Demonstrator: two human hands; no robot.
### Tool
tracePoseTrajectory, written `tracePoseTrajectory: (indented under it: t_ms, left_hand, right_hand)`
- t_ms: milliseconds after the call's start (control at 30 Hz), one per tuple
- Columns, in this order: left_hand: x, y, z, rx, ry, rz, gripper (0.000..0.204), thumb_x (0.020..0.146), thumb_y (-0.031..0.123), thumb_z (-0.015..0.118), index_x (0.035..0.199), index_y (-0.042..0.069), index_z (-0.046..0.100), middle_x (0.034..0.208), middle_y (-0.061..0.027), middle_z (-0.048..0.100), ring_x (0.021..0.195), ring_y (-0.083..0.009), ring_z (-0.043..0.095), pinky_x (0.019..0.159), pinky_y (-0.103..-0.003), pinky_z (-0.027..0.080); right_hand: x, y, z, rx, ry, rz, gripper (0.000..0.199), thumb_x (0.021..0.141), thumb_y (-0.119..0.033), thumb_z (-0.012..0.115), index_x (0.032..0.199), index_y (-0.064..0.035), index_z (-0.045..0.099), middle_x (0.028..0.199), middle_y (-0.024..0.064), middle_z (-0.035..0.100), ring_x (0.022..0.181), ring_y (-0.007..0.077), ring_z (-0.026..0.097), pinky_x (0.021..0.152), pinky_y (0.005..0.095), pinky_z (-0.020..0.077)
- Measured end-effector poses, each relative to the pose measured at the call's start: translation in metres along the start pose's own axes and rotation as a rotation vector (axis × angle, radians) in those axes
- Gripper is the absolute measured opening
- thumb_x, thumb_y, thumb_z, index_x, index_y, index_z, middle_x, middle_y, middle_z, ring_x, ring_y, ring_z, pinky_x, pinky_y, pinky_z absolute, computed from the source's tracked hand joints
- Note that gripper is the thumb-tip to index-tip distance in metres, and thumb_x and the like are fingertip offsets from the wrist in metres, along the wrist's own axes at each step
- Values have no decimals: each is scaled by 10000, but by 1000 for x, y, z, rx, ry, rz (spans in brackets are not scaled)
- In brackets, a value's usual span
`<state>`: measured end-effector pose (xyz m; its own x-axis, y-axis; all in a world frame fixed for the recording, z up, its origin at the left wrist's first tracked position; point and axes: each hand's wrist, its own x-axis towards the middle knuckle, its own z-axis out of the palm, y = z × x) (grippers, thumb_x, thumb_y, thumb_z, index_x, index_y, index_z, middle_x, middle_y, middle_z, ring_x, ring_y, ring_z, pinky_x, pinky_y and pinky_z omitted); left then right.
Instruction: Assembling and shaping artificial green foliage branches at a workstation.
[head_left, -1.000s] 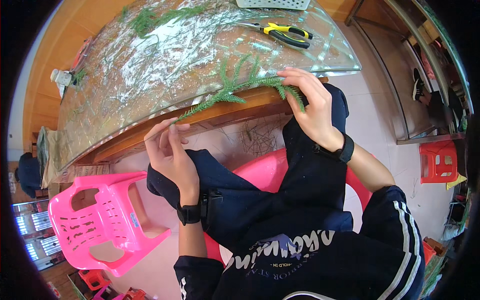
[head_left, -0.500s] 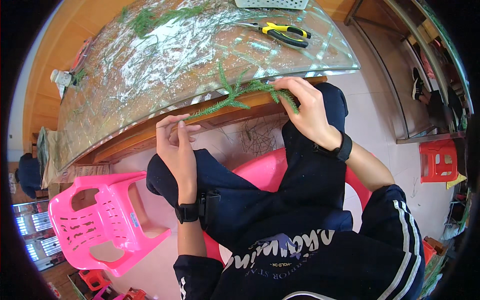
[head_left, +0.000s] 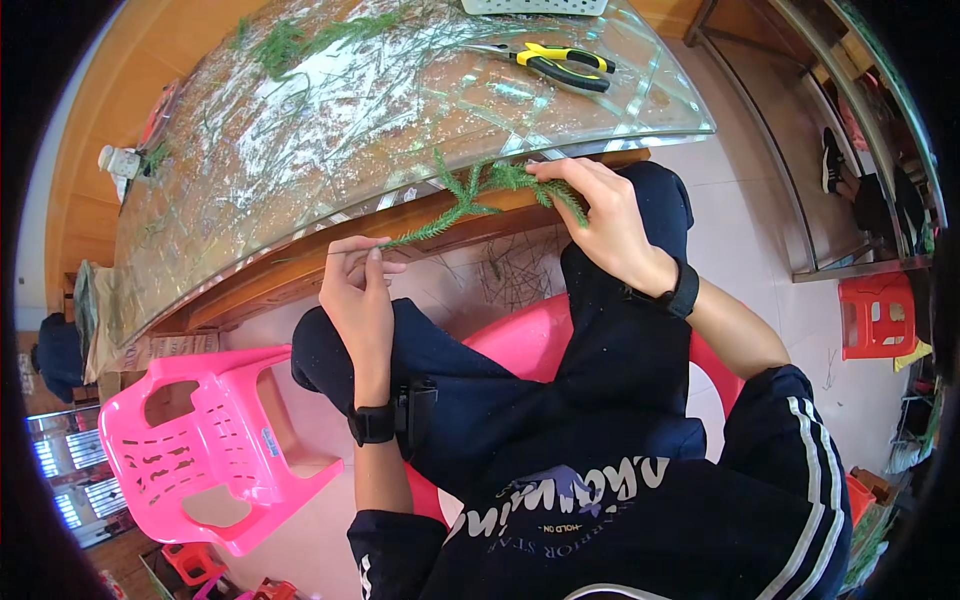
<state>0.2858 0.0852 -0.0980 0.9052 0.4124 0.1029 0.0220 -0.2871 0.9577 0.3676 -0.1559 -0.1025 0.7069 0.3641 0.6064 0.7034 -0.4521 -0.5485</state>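
A green artificial pine branch with several needled sprigs stretches between my two hands, just in front of the glass table's near edge. My left hand pinches its thin stem end between thumb and fingertips, and a bare wire-like length sticks out to the left. At the other end, my right hand grips the bushier part, with one sprig hanging below the fingers. Both wrists wear dark bands.
Yellow-and-black long-nose pliers lie on the glass-topped table, among white powder and loose green needles. A white basket stands at the far edge. A pink chair is at the left, a red stool at the right.
My hands have come slightly closer together, the left shifting a little right and the right a little left. More of the thin stem now shows beyond my left fingers.
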Motion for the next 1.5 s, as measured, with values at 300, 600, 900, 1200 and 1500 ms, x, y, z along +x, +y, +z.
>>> tracePoseTrajectory:
  t_ms: [300,600,900,1200,1500]
  left_hand:
    - [0,3,0,-7,20,2,71,853,-24,475,919,-11,499,887,-94,639,647,-118,625,525,-192,416]
    - [-2,-2,4,77,-56,-13,59,836,-38,498,892,-26,511,854,-109,639,615,-121,615,522,-205,444]
    - [-3,7,6,-1,-10,10,50,828,-61,502,870,-40,519,855,-110,643,629,-110,611,553,-202,452]
    - [-8,16,6,-94,112,208,37,850,-40,501,867,-26,532,913,-114,649,615,-96,592,581,-195,444]
    - [-15,25,6,-66,214,326,78,866,-16,496,939,-21,522,938,-139,644,603,-94,579,563,-192,439]
  right_hand:
    - [1,-5,-1,-10,-54,41,257,699,80,588,933,-27,574,921,99,625,835,292,589,726,341,467]
    - [-11,4,11,5,-161,64,189,702,59,574,871,-24,557,790,126,585,750,311,565,648,368,446]
    - [-8,-1,8,2,-107,19,197,659,93,574,830,-4,559,795,132,597,762,307,576,654,353,452]
    - [-4,-10,-1,3,42,-261,182,609,98,606,768,20,566,835,118,630,773,270,614,621,312,469]
    - [-4,-15,-1,-11,125,-393,169,623,112,596,765,25,565,805,122,636,783,266,627,609,312,487]
